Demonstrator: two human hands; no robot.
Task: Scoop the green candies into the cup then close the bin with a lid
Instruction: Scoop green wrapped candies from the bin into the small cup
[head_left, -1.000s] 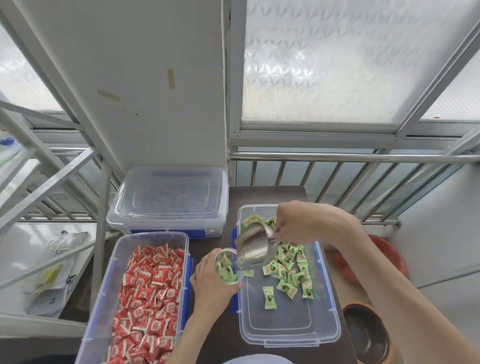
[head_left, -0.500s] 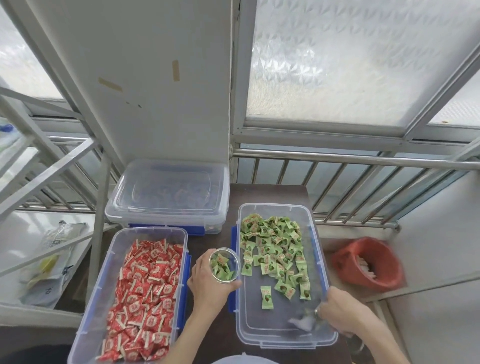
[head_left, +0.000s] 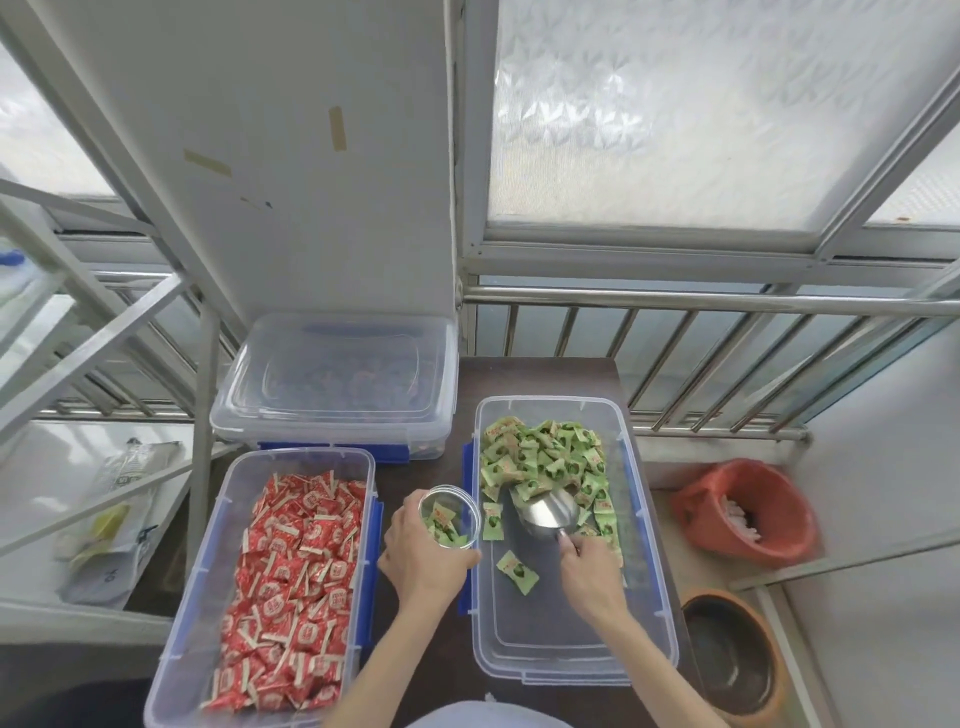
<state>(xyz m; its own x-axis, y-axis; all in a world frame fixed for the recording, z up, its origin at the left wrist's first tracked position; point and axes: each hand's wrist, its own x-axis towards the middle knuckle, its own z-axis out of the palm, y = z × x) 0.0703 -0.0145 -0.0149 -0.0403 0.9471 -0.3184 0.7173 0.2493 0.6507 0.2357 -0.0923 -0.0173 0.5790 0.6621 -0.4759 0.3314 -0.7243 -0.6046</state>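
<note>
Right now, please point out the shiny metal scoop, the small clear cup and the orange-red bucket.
shiny metal scoop (head_left: 549, 513): head view, on its bowl.
small clear cup (head_left: 450, 516): head view, its open mouth.
orange-red bucket (head_left: 779, 525): head view, right outer wall.

From the near end of the bin (head_left: 649, 519), the right hand (head_left: 589, 577) has pushed the metal scoop (head_left: 550, 512) forward into the green candies (head_left: 540, 457).
</note>
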